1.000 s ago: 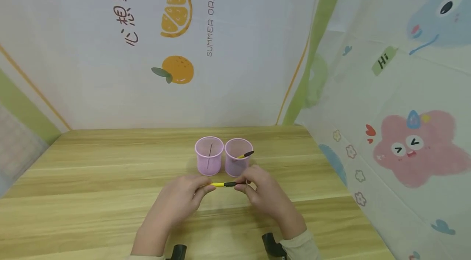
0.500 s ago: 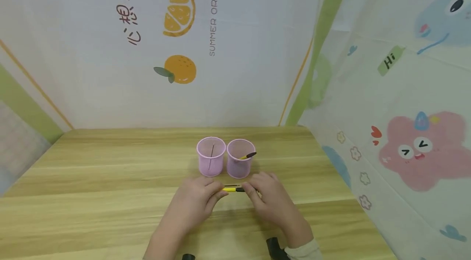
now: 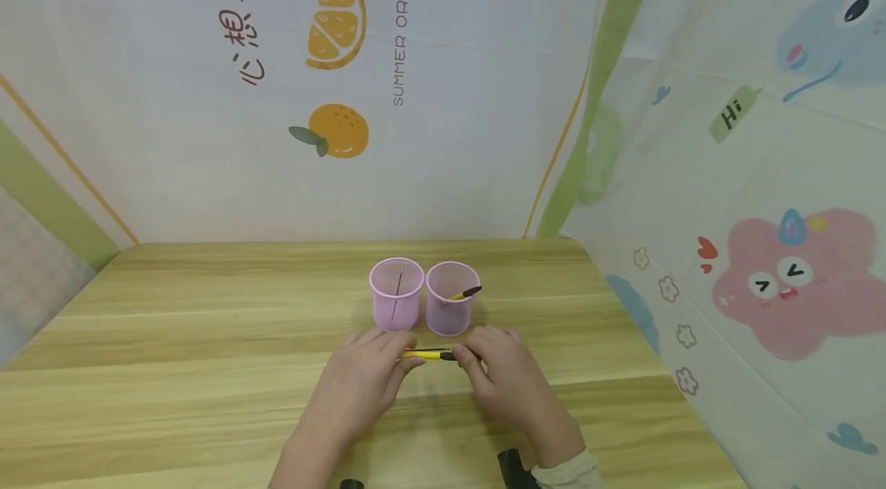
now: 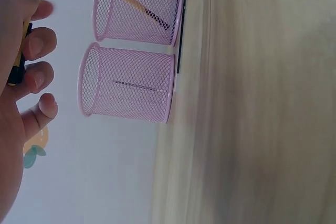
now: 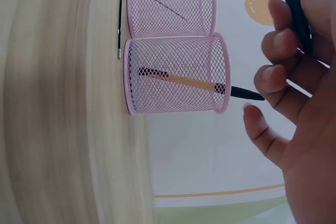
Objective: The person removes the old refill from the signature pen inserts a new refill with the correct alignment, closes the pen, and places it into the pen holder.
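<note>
A yellow-and-black pen point(image 3: 429, 356) lies crosswise between my two hands, above the table. My left hand point(image 3: 363, 375) pinches its yellow barrel, and the pen's other black end point(image 4: 17, 72) shows beneath the fingers in the left wrist view. My right hand point(image 3: 511, 377) grips the black part point(image 5: 295, 11) with thumb and curled fingers. Just beyond are two pink mesh pen holders side by side. The left holder point(image 3: 396, 314) contains a thin dark refill; the right holder point(image 3: 448, 317) has another yellow-and-black pen point(image 5: 191, 81) leaning out. A thin refill point(image 5: 120, 19) lies before them.
The wood-grain table point(image 3: 208, 366) extends to both sides of the holders. A white printed cloth point(image 3: 457, 151) hangs behind it, and another patterned cloth point(image 3: 761, 166) borders its right side. Black wrist mounts show at the bottom edge.
Both hands have shifted slightly right with the pen, and the head view has turned a little. My right fingers have closed further over the black part. The holders stay put.
</note>
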A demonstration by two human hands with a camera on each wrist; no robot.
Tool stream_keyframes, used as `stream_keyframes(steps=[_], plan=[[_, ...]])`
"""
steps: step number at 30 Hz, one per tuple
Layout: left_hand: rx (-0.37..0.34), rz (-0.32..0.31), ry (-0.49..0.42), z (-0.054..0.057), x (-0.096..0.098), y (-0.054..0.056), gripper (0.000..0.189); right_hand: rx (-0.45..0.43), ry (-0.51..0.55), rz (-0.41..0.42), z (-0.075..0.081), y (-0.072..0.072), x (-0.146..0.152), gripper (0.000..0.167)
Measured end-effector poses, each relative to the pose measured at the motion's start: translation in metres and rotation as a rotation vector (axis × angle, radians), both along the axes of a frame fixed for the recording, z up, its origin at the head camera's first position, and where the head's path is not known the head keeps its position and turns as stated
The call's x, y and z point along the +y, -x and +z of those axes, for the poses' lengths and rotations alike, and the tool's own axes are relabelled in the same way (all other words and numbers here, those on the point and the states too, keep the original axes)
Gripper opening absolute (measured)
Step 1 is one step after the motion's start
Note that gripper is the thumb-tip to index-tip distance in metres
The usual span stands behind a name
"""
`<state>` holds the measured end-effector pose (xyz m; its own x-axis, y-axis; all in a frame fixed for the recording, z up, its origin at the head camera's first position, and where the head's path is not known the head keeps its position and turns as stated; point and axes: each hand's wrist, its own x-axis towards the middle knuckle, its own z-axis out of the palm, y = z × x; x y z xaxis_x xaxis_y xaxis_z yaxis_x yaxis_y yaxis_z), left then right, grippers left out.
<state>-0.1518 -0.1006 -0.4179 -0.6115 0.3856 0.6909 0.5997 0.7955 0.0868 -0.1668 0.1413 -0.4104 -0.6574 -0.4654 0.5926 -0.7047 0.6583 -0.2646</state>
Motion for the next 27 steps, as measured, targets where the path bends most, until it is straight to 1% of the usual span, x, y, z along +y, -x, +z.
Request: stream_keyframes(steps=[4,8,12,16,22,27], plan=[[-0.002,0.011,-0.002,0.0012,-0.0028,-0.0015,0.016,0.015,0.021,0.025,0.0007,0.0013,-0.0014,0.014],[0.036,0.005,-0.002,0.0034,-0.0045,-0.0010,0.015,0.043,0.024,0.041,0.0000,0.0034,-0.0023,0.009],[0.076,-0.005,0.002,0.0050,-0.0040,0.0015,0.012,0.086,0.049,0.056,0.0000,0.0047,-0.0017,0.014],[0.092,-0.003,0.017,0.0045,-0.0033,0.0042,0.013,0.107,0.064,0.061,0.0014,0.0053,-0.0011,0.018],[0.117,-0.012,0.022,0.0001,-0.0042,0.0046,0.019,0.108,0.058,0.074,0.0015,0.0047,-0.0017,0.020],[0.124,-0.032,0.021,-0.0033,-0.0035,0.0042,0.026,0.088,0.053,0.074,-0.0009,0.0027,-0.0014,0.022]])
